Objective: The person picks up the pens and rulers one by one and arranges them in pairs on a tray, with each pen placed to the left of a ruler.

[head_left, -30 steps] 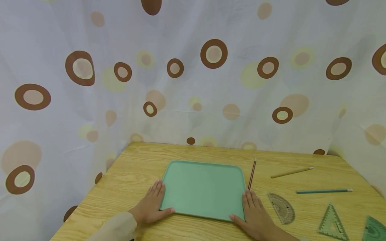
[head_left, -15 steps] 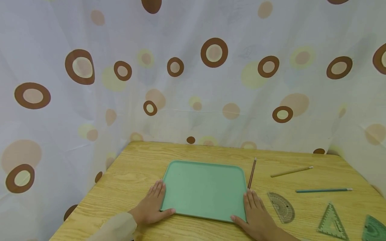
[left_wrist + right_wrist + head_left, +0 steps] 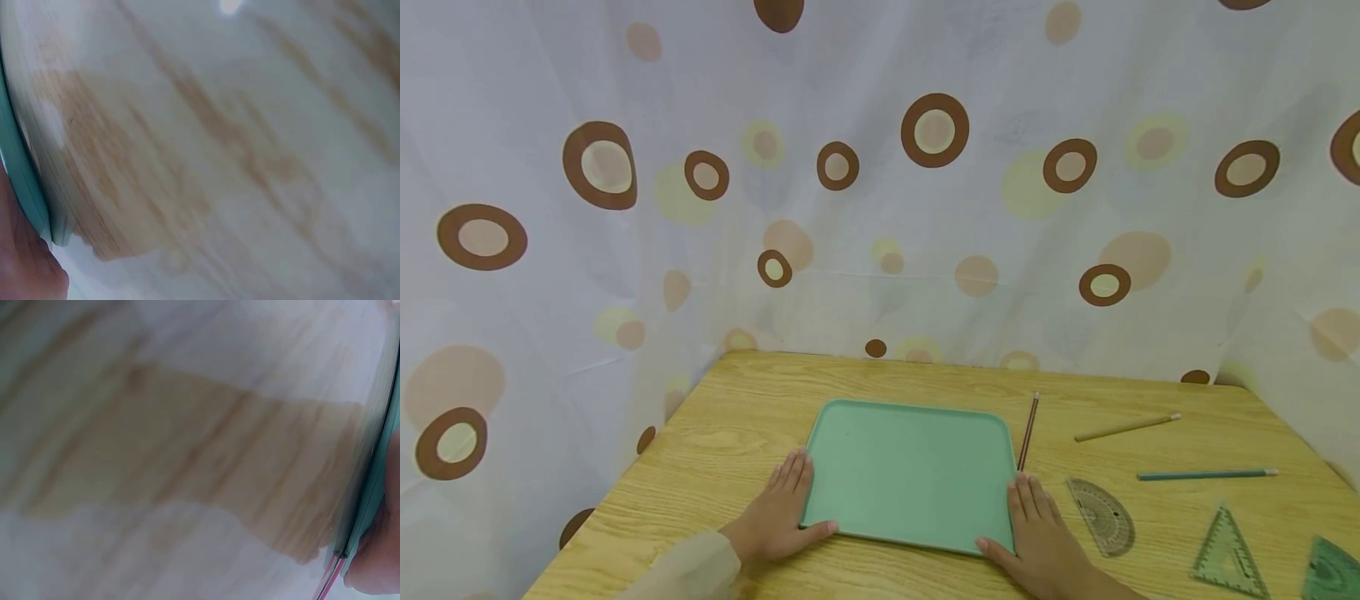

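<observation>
A pale green rectangular tray (image 3: 910, 475) with a low rim lies flat on the wooden table, its upper surface bare. Along its left side rests my left hand (image 3: 777, 510), fingers straight against the rim and thumb lying along the near edge. My right hand (image 3: 1041, 533) presses the right side in the same way, its thumb at the near right corner. In the left wrist view the tray's edge (image 3: 22, 169) shows beside part of the hand. The right wrist view shows the tray's edge (image 3: 375, 481), with a red-striped pencil (image 3: 331, 575) close by.
Right of the tray lie the red-striped pencil (image 3: 1028, 429), a yellowish pencil (image 3: 1127, 427) and a blue-green pencil (image 3: 1206, 475). Nearer are a clear protractor (image 3: 1102, 517), a green set square (image 3: 1227, 554) and a green piece (image 3: 1332, 571) cut by the frame. A dotted curtain (image 3: 880, 208) surrounds the table (image 3: 737, 417).
The tray and both hands have slid very slightly right and toward me. The hands keep the same hold along its sides, and the pencils and measuring tools stay put.
</observation>
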`<state>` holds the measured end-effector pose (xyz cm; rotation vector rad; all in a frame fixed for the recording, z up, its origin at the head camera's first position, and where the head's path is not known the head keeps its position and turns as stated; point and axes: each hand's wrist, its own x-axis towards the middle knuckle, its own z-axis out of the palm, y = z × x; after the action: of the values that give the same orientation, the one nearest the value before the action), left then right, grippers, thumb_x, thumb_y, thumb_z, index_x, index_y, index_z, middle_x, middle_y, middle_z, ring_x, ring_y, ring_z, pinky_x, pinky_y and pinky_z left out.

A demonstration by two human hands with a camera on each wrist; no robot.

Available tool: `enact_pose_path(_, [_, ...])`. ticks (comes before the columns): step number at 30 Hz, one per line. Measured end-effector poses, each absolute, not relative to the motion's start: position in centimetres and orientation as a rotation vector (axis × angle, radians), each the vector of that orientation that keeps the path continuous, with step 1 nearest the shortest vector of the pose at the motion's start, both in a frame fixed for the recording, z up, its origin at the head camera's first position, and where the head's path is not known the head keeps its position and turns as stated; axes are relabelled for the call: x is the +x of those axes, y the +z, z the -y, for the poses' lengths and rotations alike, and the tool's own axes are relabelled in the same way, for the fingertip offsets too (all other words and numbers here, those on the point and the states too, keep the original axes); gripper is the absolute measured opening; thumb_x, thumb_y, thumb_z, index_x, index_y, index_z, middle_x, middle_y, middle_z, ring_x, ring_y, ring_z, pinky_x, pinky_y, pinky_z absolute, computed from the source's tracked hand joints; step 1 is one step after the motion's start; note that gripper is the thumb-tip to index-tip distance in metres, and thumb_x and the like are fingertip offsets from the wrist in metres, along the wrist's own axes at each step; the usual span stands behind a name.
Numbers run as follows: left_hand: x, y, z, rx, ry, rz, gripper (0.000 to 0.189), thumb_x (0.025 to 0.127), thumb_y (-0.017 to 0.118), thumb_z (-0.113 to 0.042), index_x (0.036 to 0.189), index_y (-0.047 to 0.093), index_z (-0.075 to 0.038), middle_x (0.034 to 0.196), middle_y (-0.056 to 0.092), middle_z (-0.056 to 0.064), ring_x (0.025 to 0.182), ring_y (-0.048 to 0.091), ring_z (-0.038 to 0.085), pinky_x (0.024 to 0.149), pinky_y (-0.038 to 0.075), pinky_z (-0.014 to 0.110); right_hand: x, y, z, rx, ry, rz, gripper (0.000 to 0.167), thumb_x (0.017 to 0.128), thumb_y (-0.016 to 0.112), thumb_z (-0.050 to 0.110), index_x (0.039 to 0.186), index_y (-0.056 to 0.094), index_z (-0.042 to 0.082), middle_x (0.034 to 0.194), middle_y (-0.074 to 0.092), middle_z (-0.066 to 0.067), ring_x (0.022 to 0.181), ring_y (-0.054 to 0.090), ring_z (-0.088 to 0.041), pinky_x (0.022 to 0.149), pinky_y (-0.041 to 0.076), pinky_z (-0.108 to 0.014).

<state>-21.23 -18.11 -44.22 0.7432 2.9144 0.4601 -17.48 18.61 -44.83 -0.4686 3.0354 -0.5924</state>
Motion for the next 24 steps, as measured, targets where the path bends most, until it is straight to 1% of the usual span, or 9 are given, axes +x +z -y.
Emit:
enact_pose_path(6, [-21.21, -44.13, 18.08, 0.736, 0.469, -2.911, 0.093, 0.090, 0.042, -0.059, 0.143, 0.015, 0.012, 0.151, 0.006, 0.030, 0.142, 0.005, 0.042, 0.114, 0.012, 0.054, -17.57, -45.00, -18.64, -0.471, -0.610, -3.036, 0.090, 0.089, 0.051, 0.052, 0.137, 0.025, -0.019, 0.147, 0.014, -0.037, 0.137, 0.009, -0.052, 0.107, 0.014, -0.065])
enact_pose_path(13, [-21.14, -44.27, 18.10, 0.741, 0.463, -2.923, 0.093, 0.091, 0.042, -0.058, 0.142, 0.015, 0.014, 0.151, 0.006, 0.032, 0.141, 0.005, 0.044, 0.114, 0.014, 0.056, -17.57, -45.16, -18.66, -0.494, -0.589, -3.064, 0.090, 0.089, 0.052, 0.053, 0.136, 0.026, -0.019, 0.146, 0.017, -0.038, 0.136, 0.011, -0.052, 0.106, 0.018, -0.065])
enact_pose_path(24, [-20.91, -43.84, 17.97, 0.723, 0.467, -2.910, 0.091, 0.091, 0.042, -0.058, 0.143, 0.015, 0.013, 0.151, 0.006, 0.031, 0.142, 0.004, 0.043, 0.114, 0.012, 0.054, -17.67, -45.27, -18.66, -0.484, -0.581, -3.062, 0.091, 0.088, 0.053, 0.053, 0.136, 0.026, -0.020, 0.145, 0.017, -0.039, 0.135, 0.012, -0.053, 0.106, 0.020, -0.065])
